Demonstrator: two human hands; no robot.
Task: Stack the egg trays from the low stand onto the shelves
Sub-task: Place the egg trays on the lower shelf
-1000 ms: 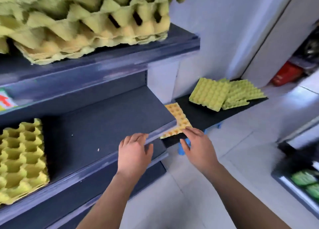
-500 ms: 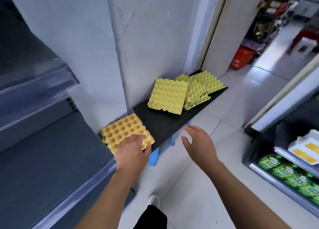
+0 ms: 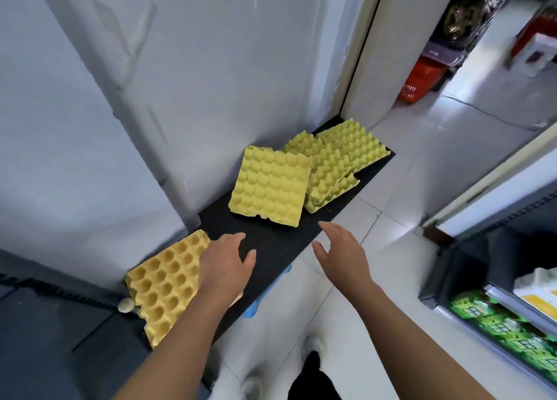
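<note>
A low black flat-topped stand [image 3: 272, 244] runs along a white wall. At its near left end lies an orange-yellow moulded cardboard egg tray [image 3: 161, 283], cups up. The left hand [image 3: 224, 267] is palm down over this tray's right edge, fingers straight and together; actual contact is unclear. The right hand [image 3: 343, 256] hovers over the stand's near edge, fingers loosely spread, holding nothing. Farther along sit a single yellow-green cardboard egg tray [image 3: 268, 185] and, just beyond, an untidy stack of yellow-green trays [image 3: 339, 161]. A dark grey shelf [image 3: 45, 339] fills the near left.
</note>
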